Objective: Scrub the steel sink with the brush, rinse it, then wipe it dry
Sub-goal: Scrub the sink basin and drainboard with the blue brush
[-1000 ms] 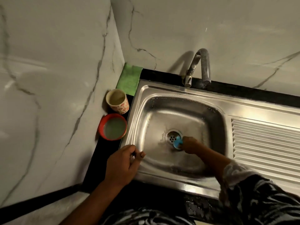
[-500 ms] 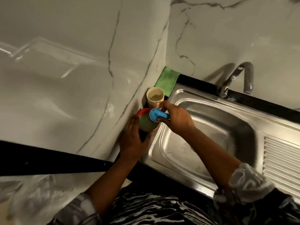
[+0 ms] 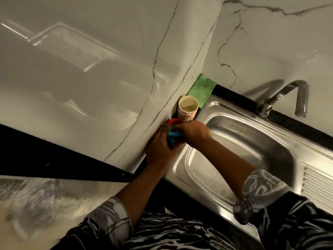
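The left hand (image 3: 158,147) and right hand (image 3: 192,131) meet at the sink's corner, by the marble wall (image 3: 108,69). The right hand's fingers curl over the blue brush (image 3: 173,135), holding its head down in the red bowl (image 3: 175,121). The left hand cups the bowl's near side with bent fingers; how firmly it holds cannot be seen. Just beyond both hands stands a patterned paper cup (image 3: 188,109) with pale liquid inside, and past that lies a green cloth (image 3: 201,91). The steel sink (image 3: 252,141) stretches away under the right forearm, its tap (image 3: 288,96) well off beyond the right hand.
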